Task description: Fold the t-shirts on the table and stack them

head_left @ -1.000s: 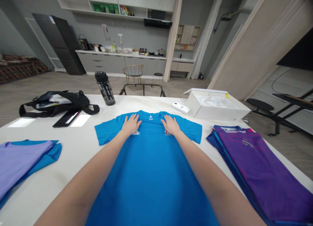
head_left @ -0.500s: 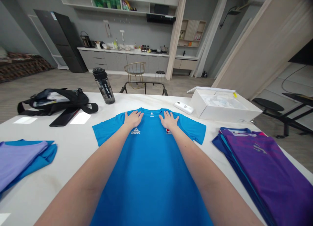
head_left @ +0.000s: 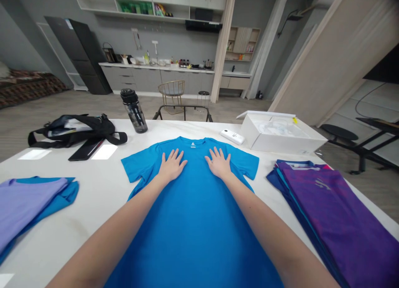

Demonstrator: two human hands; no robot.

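A blue T-shirt point(head_left: 193, 213) lies spread out in front of me, collar at the far end and both sleeves out to the sides. My left hand point(head_left: 171, 166) rests flat on its upper left chest, fingers spread. On the upper right chest, my right hand point(head_left: 219, 161) lies flat too, fingers apart. Neither hand grips the cloth. The two chest prints seen earlier are covered by the hands. The shirt's lower end runs out of view below.
On the white table point(head_left: 96, 196) are folded shirts on the left point(head_left: 31, 200), a stack of folded shirts with purple on top point(head_left: 336, 213), an open white box point(head_left: 280, 134), a white remote-like device point(head_left: 232, 136), a bottle point(head_left: 134, 111), a black bag point(head_left: 77, 128) and a dark phone point(head_left: 85, 150).
Both hands have slid slightly toward me over the chest, fingers spread wider, and now cover the chest prints. The view has shifted a little.
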